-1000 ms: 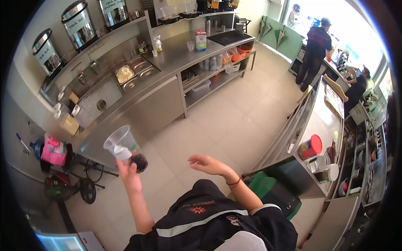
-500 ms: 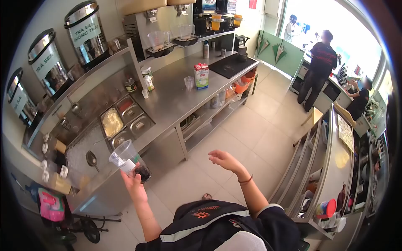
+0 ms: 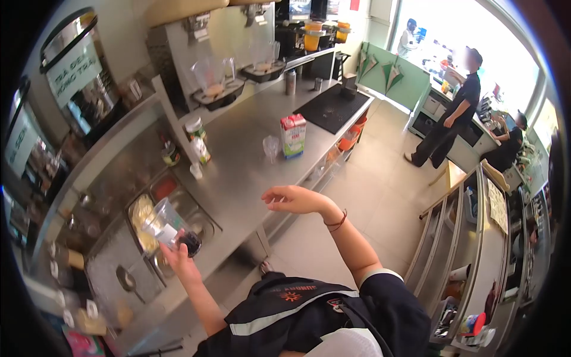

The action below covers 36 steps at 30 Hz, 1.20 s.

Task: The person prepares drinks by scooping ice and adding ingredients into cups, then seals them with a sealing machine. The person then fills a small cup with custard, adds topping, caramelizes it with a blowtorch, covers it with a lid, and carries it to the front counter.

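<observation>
Cup (image 3: 165,224): clear, a dark portion at its base, white label on the wall. Position: left of the carton (image 3: 293,137) and nearer the wearer, held off the desk (image 3: 241,143) and seen in front of the steel trays (image 3: 189,205). Height over the trays: cannot tell.

Left hand (image 3: 183,263): fingers pinching the cup low on its wall, thumb and forefinger apart around it; the remaining fingers are partly hidden. Right hand (image 3: 294,199): on the wearer's side of the carton, apart from it, fingers loosely bent and close together, nothing visible between them.

Handling, as judged: the cup leans in this view, mouth away from the wearer's body; the wide lens may exaggerate it. Best carried nearer upright so the dark portion stays at the base. The wall looks thin, so light, even pressure should serve better than a hard squeeze. The low hold leaves the rim untouched, which is good practice, but makes the top liable to sway; smooth motion advised. Right hand is free to steady the base, provided its forearm clears the desk edge below the carton.
</observation>
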{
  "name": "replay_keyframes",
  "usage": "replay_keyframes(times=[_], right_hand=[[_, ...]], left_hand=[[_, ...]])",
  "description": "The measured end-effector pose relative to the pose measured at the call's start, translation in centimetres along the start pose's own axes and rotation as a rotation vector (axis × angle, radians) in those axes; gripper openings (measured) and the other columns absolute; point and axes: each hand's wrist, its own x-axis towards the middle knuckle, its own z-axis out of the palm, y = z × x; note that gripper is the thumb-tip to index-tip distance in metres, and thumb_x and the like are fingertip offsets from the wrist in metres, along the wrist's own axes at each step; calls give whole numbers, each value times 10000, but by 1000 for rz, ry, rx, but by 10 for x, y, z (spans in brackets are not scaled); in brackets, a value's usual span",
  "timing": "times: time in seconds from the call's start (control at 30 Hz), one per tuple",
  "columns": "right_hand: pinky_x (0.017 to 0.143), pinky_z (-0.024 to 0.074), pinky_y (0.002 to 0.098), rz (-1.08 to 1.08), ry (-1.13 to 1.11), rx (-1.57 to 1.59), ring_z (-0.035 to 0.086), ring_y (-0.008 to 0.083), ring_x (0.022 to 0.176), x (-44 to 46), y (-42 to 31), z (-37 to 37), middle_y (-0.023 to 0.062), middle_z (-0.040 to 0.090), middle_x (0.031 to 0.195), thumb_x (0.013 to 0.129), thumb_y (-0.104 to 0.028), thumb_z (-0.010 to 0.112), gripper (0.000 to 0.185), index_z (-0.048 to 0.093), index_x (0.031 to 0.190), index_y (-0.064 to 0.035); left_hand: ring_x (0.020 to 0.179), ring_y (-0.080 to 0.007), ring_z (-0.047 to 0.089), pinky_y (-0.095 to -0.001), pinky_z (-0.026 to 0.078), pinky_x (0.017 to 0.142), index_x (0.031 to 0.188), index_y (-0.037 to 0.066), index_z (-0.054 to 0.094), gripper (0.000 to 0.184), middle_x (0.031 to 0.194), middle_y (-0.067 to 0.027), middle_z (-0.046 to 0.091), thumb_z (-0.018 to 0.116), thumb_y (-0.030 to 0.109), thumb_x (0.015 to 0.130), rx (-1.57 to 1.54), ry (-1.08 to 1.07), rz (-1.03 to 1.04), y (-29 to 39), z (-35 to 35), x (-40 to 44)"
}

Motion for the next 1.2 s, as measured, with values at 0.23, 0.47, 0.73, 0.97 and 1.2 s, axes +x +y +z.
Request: replay_keyframes(times=[0.23, 0.47, 0.73, 0.97, 1.2], right_hand=[[729, 465, 325, -45, 109, -38, 596, 235, 816, 94, 22, -39, 135, 617, 878, 822, -272, 580, 318, 566, 1001, -10], [741, 448, 336, -196, 477, -132, 561, 254, 841, 177, 32, -102, 126, 581, 881, 763, -249, 623, 316, 566, 973, -19], [970, 313, 429, -175, 998, -261, 365, 392, 1154, 267, 36, -145, 243, 369, 1255, 749, -277, 646, 713, 281, 1301, -12], [906, 360, 432, -302, 856, -114, 401, 392, 1071, 311, 50, -150, 242, 407, 1191, 756, -250, 639, 675, 297, 1297, -36], [793, 425, 344, -356, 907, 122, 493, 250, 906, 338, 52, -160, 154, 496, 1022, 779, -244, 634, 503, 423, 1189, -43]], left_hand=[[1131, -251, 429, -377, 296, 975, 1386, 33, 122, 767, 1208, -177, 470, 593, 203, 805, 168, -75, 93, -33, 8, 104], [1158, -266, 417, -375, 301, 984, 1392, 64, 144, 716, 1246, -187, 435, 569, 239, 842, 291, -105, 52, -64, 6, 145], [1184, -252, 396, -366, 249, 1008, 1374, 9, 168, 689, 1256, -182, 446, 551, 232, 846, 322, 7, 3, -75, 7, 152], [1161, -273, 420, -386, 353, 959, 1361, 35, 139, 658, 1247, -152, 453, 528, 224, 865, 320, 98, -6, -77, 7, 149], [1137, -291, 429, -409, 370, 944, 1353, 28, 154, 682, 1215, -179, 452, 554, 235, 841, 298, 158, 26, -72, 20, 133]])
